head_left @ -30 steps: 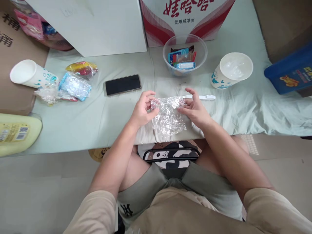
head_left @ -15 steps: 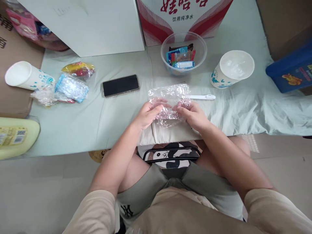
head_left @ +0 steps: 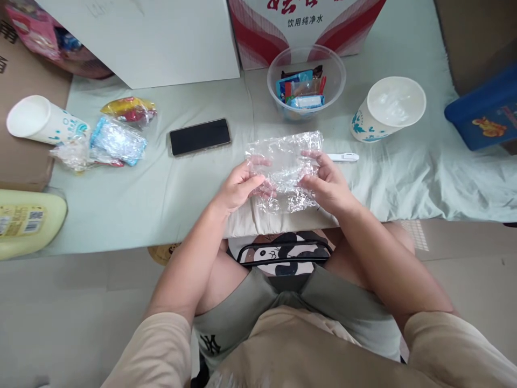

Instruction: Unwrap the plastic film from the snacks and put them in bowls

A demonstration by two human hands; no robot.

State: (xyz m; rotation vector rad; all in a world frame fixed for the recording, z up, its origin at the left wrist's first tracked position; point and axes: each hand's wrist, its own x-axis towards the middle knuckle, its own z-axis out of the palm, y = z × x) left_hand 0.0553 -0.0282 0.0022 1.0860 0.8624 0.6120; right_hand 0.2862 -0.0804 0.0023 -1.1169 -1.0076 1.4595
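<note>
A crinkled clear plastic bag [head_left: 285, 167] is stretched between my two hands above the table's near edge. My left hand [head_left: 244, 184] grips its left side, thumb on top and fingers seen through the film beneath. On the opposite side, my right hand [head_left: 328, 182] pinches the bag in the same way. Just behind my right fingers lies a white plastic handle [head_left: 343, 157], its other end covered by the bag and hand. Beyond the bag stands a clear round bowl [head_left: 339, 89] holding several small wrapped snacks [head_left: 302, 89].
A black phone [head_left: 201, 137] lies left of the bag. Wrapped packets [head_left: 118, 141] and a tipped paper cup [head_left: 34, 119] are farther left. Another paper cup [head_left: 363, 121] with clear plastic inside stands right. A red-and-white carton [head_left: 262, 32] and white box [head_left: 173, 43] block the back.
My hands have moved slightly apart, the right one going right, and the plastic bag is spread wider and flatter. More of the white handle is now covered. The view has shifted a little.
</note>
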